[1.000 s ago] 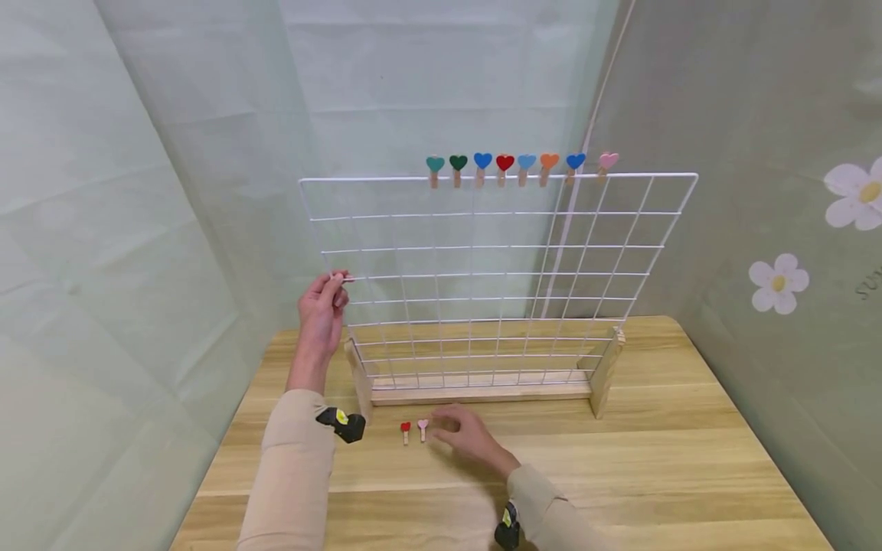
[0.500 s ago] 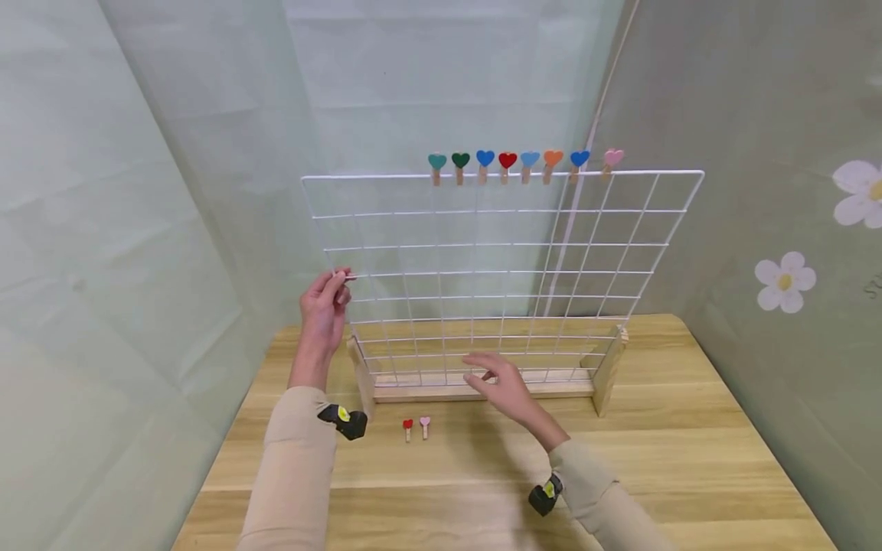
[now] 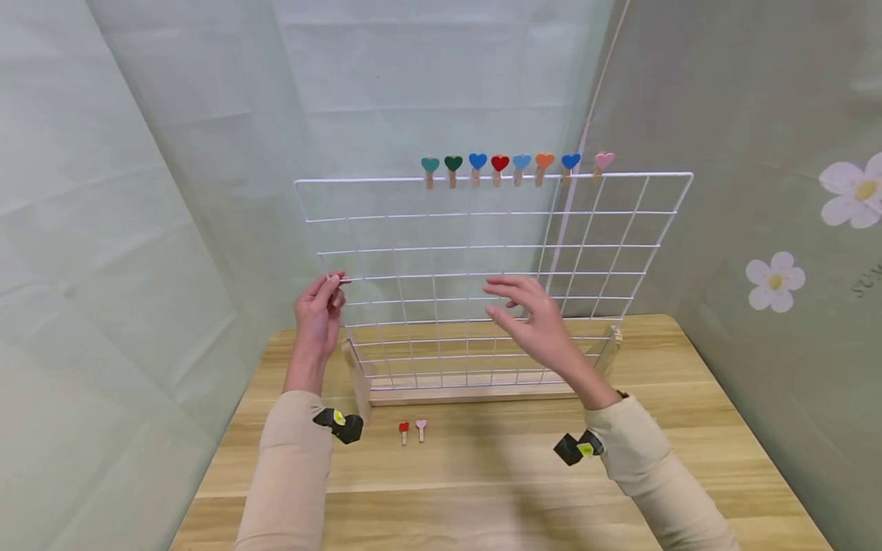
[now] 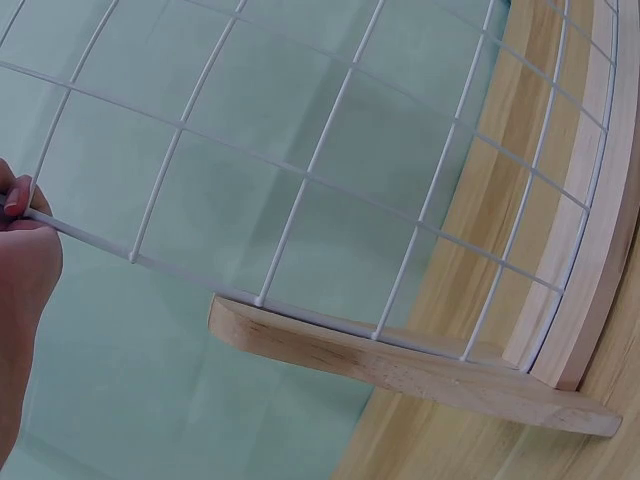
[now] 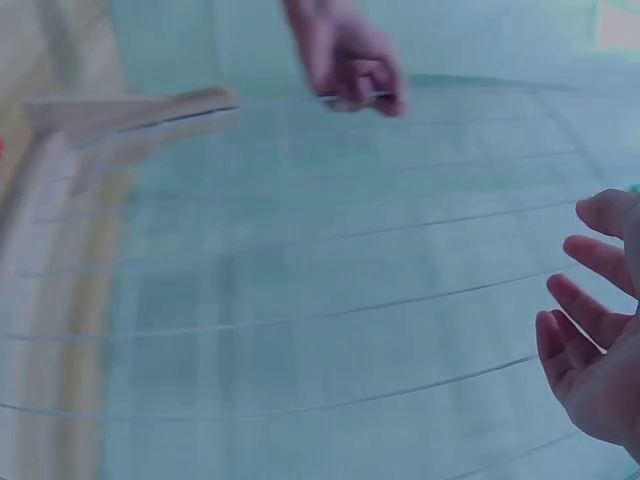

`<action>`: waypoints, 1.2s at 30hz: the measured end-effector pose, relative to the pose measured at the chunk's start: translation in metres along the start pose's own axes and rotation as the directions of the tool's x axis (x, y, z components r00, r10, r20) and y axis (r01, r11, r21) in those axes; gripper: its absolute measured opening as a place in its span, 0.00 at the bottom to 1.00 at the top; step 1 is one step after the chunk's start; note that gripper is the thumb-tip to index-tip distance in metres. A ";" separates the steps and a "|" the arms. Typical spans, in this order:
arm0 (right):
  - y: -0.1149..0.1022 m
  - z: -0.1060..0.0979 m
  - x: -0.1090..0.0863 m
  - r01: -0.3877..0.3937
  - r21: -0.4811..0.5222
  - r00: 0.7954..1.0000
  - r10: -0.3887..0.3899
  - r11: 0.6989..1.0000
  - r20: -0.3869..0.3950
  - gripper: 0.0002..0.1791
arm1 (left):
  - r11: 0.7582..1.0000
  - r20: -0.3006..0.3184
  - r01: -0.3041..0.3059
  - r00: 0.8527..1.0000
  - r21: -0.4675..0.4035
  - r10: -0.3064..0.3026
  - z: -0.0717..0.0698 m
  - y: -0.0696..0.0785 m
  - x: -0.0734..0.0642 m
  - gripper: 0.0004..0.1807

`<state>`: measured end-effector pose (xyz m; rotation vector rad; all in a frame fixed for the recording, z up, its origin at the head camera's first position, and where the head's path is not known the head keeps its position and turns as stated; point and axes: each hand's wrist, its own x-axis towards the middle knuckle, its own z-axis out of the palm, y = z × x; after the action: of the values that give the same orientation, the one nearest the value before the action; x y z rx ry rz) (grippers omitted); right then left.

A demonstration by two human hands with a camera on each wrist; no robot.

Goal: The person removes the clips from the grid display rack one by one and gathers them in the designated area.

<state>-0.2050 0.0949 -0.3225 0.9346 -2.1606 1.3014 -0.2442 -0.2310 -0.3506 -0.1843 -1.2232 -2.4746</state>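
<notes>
My left hand pinches the left side wire of a white wire grid panel between thumb and fingers; the left wrist view shows this hand at the frame's edge. In front of the grid's middle, my right hand is raised with fingers spread loosely and nothing between them. Heart-topped clothespins line the grid's top wire, from a teal clothespin to a pink clothespin. On the table lie a red-heart clothespin and a pale pink-heart clothespin, side by side.
The grid stands in a wooden base with an upright at each end. Beneath it is a wood-grain table. Pale fabric hangs behind and on both sides, with printed flowers on the right.
My right hand has lifted away from beside the two clothespins on the table, rising up and to the right in front of the grid. The left hand keeps its hold on the grid.
</notes>
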 end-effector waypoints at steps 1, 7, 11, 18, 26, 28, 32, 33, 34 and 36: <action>-0.005 -0.005 0.006 0.024 -0.015 1.000 -0.024 1.000 -0.002 0.16 | 1.000 0.001 0.000 1.000 -0.003 0.000 0.000 0.000 0.000 0.10; -0.032 -0.027 0.036 0.091 -0.058 0.996 -0.090 0.994 0.018 0.16 | 0.999 -0.005 0.000 1.000 -0.032 0.000 0.000 -0.001 0.000 0.11; -0.047 -0.037 0.053 0.143 -0.063 0.989 -0.141 0.988 0.035 0.16 | 0.999 -0.006 0.005 1.000 -0.049 -0.005 0.000 -0.003 0.000 0.11; -0.074 -0.051 0.092 0.197 -0.069 0.980 -0.194 0.978 0.047 0.13 | 1.000 -0.005 -0.002 1.000 -0.023 0.002 0.000 -0.001 0.001 0.12; -0.111 -0.060 0.159 -0.014 -0.152 0.994 0.029 0.988 0.102 0.15 | 1.000 -0.013 -0.008 1.000 -0.023 0.007 0.000 0.002 0.000 0.12; -0.114 -0.061 0.174 -0.047 -0.179 0.987 0.073 0.983 0.142 0.16 | 1.000 -0.016 -0.006 1.000 -0.023 0.006 0.000 0.003 0.000 0.13; -0.113 -0.058 0.193 -0.096 -0.213 0.966 0.142 0.972 0.214 0.17 | 1.000 -0.009 -0.007 1.000 -0.026 0.007 -0.001 0.002 0.000 0.12; -0.111 -0.057 0.196 -0.099 -0.220 0.961 0.150 0.971 0.231 0.18 | 1.000 -0.008 -0.008 1.000 -0.024 0.007 -0.001 0.002 0.001 0.12; -0.109 -0.055 0.198 -0.099 -0.230 0.957 0.156 0.968 0.246 0.17 | 1.000 -0.007 -0.008 1.000 -0.021 0.007 -0.001 0.002 0.000 0.11; -0.105 -0.052 0.201 -0.102 -0.248 0.946 0.171 0.963 0.274 0.17 | 1.000 -0.011 -0.008 1.000 -0.015 0.008 -0.001 0.001 0.000 0.11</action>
<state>-0.2607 0.0433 -0.1025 0.9434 -2.5820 0.9887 -0.2437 -0.2324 -0.3501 -0.1791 -1.1974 -2.4758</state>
